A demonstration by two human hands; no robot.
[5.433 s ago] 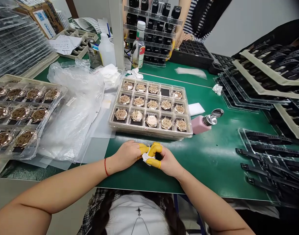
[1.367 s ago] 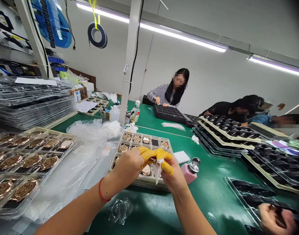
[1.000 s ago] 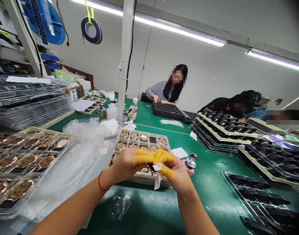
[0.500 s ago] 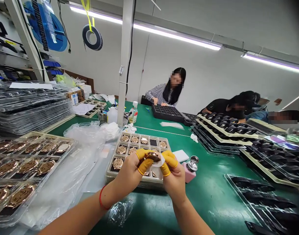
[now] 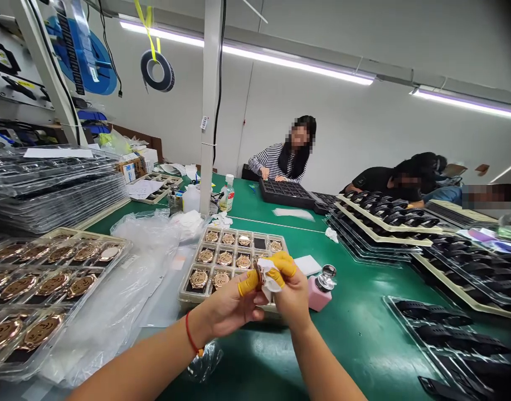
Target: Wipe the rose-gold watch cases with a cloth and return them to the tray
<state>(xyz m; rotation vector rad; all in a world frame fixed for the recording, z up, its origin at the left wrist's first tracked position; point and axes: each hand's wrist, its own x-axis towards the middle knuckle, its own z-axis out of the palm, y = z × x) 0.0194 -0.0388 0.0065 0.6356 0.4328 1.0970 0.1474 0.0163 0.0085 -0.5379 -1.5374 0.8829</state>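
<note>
My left hand (image 5: pixel 228 306), with yellow finger cots, pinches a rose-gold watch case (image 5: pixel 259 273) between thumb and fingers. The case is turned edge-on, mostly hidden behind fingers and cloth. My right hand (image 5: pixel 292 287), also in yellow finger cots, presses a crumpled white wipe (image 5: pixel 272 287) against the case. Both hands are above the near right part of a clear-and-beige tray (image 5: pixel 186 295), whose cells hold several rose-gold watch cases (image 5: pixel 199 278). One back-row cell shows only its dark bottom. A pink pump bottle (image 5: pixel 319 295) with a metal top stands beside my right hand.
Another tray of watch cases (image 5: pixel 50 284) lies left, beside plastic bags (image 5: pixel 113 301). Stacked clear trays (image 5: pixel 50 195) stand behind it. Trays of black watches (image 5: pixel 389 214) fill the right. A white post (image 5: pixel 211 111) rises behind my tray. A co-worker (image 5: pixel 284 156) sits opposite.
The watch case has turned from nearly flat to edge-on. My right hand has moved the white wipe over it, and my left hand's lower fingers have opened out below.
</note>
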